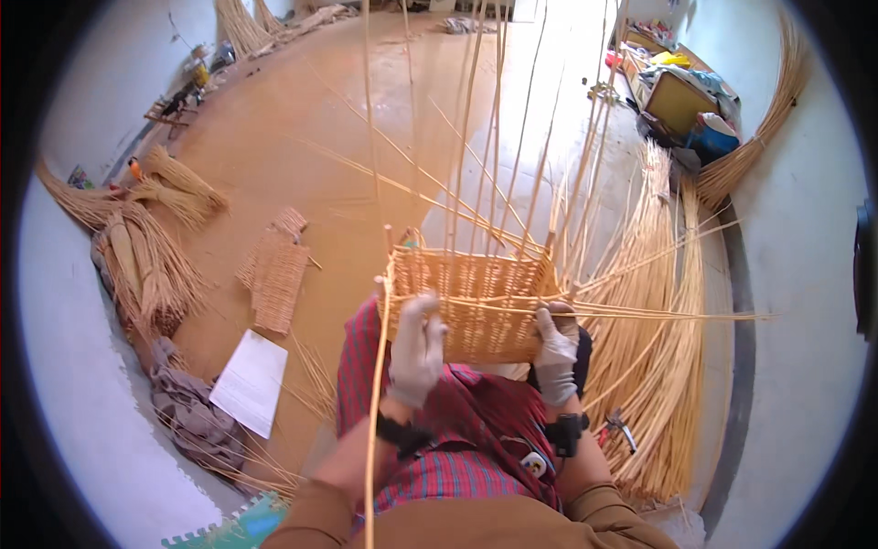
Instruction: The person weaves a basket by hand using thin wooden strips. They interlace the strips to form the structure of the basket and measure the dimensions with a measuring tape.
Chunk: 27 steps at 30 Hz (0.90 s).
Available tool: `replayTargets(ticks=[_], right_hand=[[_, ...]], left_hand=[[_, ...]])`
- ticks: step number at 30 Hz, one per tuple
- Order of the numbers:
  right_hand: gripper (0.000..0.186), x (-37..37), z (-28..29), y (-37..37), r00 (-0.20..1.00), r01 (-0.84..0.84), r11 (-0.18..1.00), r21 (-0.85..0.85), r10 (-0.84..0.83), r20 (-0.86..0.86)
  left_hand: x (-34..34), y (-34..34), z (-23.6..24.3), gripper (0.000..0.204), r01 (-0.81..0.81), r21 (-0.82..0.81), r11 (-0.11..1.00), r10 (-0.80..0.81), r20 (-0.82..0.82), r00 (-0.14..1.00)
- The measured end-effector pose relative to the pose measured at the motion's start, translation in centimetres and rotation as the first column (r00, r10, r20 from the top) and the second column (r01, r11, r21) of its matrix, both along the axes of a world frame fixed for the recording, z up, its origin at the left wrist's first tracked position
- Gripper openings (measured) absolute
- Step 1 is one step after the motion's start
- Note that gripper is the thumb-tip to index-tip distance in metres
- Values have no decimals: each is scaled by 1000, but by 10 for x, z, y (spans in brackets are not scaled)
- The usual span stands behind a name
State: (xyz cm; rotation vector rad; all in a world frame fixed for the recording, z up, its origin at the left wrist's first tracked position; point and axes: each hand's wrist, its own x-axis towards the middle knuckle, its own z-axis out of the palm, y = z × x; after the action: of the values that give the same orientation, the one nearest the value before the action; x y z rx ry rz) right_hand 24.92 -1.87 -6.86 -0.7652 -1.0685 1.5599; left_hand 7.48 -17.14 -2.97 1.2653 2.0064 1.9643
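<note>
A half-woven wicker basket [489, 340], rectangular and honey-coloured, rests on my lap, with long upright stakes [464, 137] rising from its far and side walls. My left hand [418, 355], in a pale work glove, is closed at the near rim toward the left corner; its fingertips are slightly blurred. At the near right corner my right hand [556, 357], gloved too, grips the basket with the thumb in front and the other fingers partly hidden. Thin weaving canes [654, 314] run along the near rim and stick out to the right. One thicker cane [375, 412] slants down past my left forearm.
Loose bundles of cane [654, 366] lie on the right, with red-handled pliers [622, 430] on them. Flat woven panels [277, 274], a white sheet [250, 382] and a grey cloth [187, 403] are on the left floor. More bundles [146, 247] lean by the left wall.
</note>
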Motion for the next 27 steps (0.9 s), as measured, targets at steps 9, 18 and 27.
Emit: replayTargets(ticks=[9,18,27], right_hand=[[59,-116,130,33,878,-320,577,752,-117,463],[20,7,-7,12,995,-98,966,240,100,3],[11,24,40,10,960,-231,963,139,202,195]], left_hand=[[-17,46,-9,27,206,-389,898,-86,305,949],[-23,47,21,32,349,-302,887,-95,621,778],[-9,60,21,43,249,-311,917,-7,614,790]])
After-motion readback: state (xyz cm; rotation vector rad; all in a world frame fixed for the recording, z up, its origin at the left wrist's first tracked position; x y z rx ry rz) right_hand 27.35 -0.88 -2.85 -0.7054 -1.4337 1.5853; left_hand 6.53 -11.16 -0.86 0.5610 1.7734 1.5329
